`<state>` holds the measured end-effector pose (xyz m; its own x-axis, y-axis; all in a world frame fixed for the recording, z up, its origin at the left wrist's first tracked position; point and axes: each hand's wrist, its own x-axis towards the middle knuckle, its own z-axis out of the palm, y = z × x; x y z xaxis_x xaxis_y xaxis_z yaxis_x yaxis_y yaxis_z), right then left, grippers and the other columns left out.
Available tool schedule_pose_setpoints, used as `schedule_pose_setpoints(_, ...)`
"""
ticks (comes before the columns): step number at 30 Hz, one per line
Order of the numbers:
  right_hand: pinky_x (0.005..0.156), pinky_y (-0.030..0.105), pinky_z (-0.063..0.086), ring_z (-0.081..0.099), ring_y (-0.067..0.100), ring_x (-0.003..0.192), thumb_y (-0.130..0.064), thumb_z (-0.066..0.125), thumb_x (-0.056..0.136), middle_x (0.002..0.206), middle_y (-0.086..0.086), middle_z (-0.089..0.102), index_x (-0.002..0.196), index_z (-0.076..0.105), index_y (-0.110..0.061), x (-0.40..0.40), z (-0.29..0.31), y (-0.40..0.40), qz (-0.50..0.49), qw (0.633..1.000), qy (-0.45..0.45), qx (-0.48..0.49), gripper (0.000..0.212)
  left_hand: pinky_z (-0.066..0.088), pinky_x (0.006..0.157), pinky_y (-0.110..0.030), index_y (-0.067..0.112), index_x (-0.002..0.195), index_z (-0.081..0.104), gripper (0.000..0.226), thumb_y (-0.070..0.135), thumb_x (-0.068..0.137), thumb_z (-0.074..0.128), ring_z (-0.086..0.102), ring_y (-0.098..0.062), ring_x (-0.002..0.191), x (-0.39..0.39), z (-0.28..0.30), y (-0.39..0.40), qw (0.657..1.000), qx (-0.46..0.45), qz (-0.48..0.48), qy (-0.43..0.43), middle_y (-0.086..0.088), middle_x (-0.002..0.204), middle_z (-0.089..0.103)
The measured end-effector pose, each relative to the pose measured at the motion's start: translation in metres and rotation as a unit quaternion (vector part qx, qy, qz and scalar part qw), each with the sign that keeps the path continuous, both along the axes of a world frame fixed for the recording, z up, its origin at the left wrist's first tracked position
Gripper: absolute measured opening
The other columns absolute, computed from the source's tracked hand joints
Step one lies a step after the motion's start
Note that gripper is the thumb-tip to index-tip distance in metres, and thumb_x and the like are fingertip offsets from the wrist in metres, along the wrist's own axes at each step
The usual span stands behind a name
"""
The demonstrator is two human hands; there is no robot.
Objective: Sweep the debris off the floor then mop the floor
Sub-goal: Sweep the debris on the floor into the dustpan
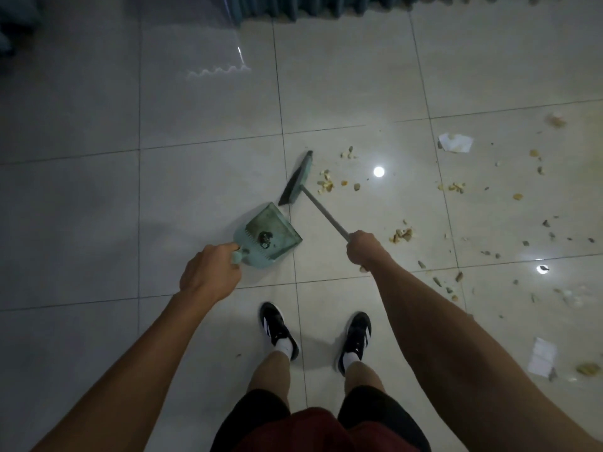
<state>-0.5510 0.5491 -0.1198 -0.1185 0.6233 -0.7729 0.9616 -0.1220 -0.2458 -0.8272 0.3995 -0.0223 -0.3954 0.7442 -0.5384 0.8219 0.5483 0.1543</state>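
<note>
A pale green dustpan (270,231) rests on the tiled floor with a small dark clump inside it. My left hand (210,272) is shut on its handle. My right hand (363,249) grips the grey handle of a broom (297,179), whose green head lies on the floor just beyond the dustpan's open edge. Yellowish and grey debris (326,182) lies right of the broom head. More crumbs (403,235) and bits are scattered across the tiles to the right.
Scraps of white paper (455,142) (542,355) lie among the debris on the right. A teal curtain (293,6) hangs at the far edge. My feet in black shoes (279,329) stand just behind the dustpan. Ceiling lights reflect off the glossy tiles.
</note>
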Motion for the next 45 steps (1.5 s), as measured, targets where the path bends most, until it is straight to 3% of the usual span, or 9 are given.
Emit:
schedule_pose_setpoints(2,0.075,0.037,0.055,0.065,0.030,0.089,-0.015,0.047,0.099,0.108,0.011,0.062,0.123,0.056,-0.003,0.029,0.000,0.006,0.008,1.000,-0.006,0.010,0.028,0.050,0.065,-0.031,0.030,0.096,0.066,0.020,0.020,0.083,0.055,0.063,-0.032,0.077,0.027,0.002,0.009,1.000,0.004,-0.007,0.003,-0.009,0.096,0.069)
schedule_pose_setpoints(5,0.061,0.034,0.051,0.060,0.021,0.066,-0.013,0.048,0.098,0.086,0.005,0.055,0.120,0.055,-0.004,0.075,0.002,0.011,-0.009,0.999,-0.031,0.014,0.025,0.043,0.063,-0.028,0.031,0.097,0.065,0.023,0.019,0.082,0.052,0.055,-0.029,0.072,0.070,0.004,0.021,1.000,0.010,-0.019,0.019,-0.008,0.098,0.069)
schedule_pose_setpoints(10,0.088,0.043,0.058,0.066,0.032,0.101,-0.010,0.053,0.094,0.113,0.014,0.063,0.124,0.056,-0.003,0.149,0.008,0.004,-0.032,0.999,-0.039,0.008,0.031,0.040,0.062,-0.026,0.033,0.109,0.067,0.031,0.020,0.083,0.056,0.056,-0.027,0.074,0.139,0.002,0.033,0.999,0.005,-0.037,0.011,-0.007,0.104,0.068)
schedule_pose_setpoints(18,0.078,0.037,0.055,0.063,0.026,0.094,-0.012,0.053,0.095,0.110,0.009,0.062,0.127,0.056,-0.008,0.235,0.020,-0.038,-0.084,0.991,-0.097,0.031,0.033,0.046,0.069,-0.029,0.035,0.123,0.066,0.044,0.019,0.083,0.057,0.066,-0.034,0.091,0.196,0.007,0.031,0.999,0.008,-0.053,0.007,-0.010,0.111,0.068)
schedule_pose_setpoints(24,0.082,0.043,0.061,0.067,0.027,0.091,-0.013,0.051,0.094,0.108,0.009,0.062,0.122,0.059,-0.006,0.246,0.035,-0.076,-0.107,0.991,-0.067,0.038,0.029,0.043,0.065,-0.027,0.035,0.112,0.067,0.035,0.020,0.081,0.059,0.063,-0.032,0.082,0.207,0.014,-0.007,0.998,0.019,-0.057,-0.004,-0.009,0.104,0.070)
schedule_pose_setpoints(28,0.078,0.044,0.062,0.068,0.028,0.086,-0.014,0.046,0.097,0.103,0.010,0.064,0.125,0.059,-0.005,0.243,0.048,-0.114,-0.070,0.995,-0.065,0.041,0.033,0.043,0.063,-0.027,0.034,0.107,0.067,0.031,0.020,0.080,0.058,0.056,-0.028,0.073,0.198,0.018,-0.051,0.999,0.027,-0.037,-0.012,-0.009,0.100,0.069)
schedule_pose_setpoints(35,0.064,0.041,0.063,0.069,0.028,0.076,-0.019,0.047,0.099,0.091,0.008,0.062,0.126,0.062,-0.012,0.222,0.063,-0.172,-0.027,0.998,-0.041,0.028,0.032,0.045,0.069,-0.027,0.035,0.128,0.064,0.049,0.018,0.082,0.057,0.066,-0.033,0.090,0.185,0.014,-0.136,0.999,0.029,0.005,-0.013,-0.011,0.114,0.069)
schedule_pose_setpoints(40,0.059,0.035,0.061,0.067,0.027,0.069,-0.019,0.042,0.098,0.097,0.011,0.066,0.122,0.064,-0.010,0.219,0.061,-0.194,0.056,0.998,-0.022,0.019,0.034,0.044,0.067,-0.028,0.034,0.115,0.068,0.040,0.019,0.080,0.056,0.067,-0.035,0.089,0.186,0.014,-0.176,0.999,0.022,0.047,-0.014,-0.009,0.108,0.070)
schedule_pose_setpoints(45,0.078,0.039,0.061,0.068,0.025,0.087,-0.021,0.043,0.100,0.108,0.009,0.066,0.125,0.061,-0.010,0.235,0.053,-0.199,0.131,0.991,-0.041,0.000,0.033,0.047,0.066,-0.029,0.027,0.096,0.066,0.019,0.021,0.081,0.055,0.066,-0.033,0.086,0.214,0.012,-0.192,0.998,-0.005,0.056,-0.002,-0.008,0.102,0.069)
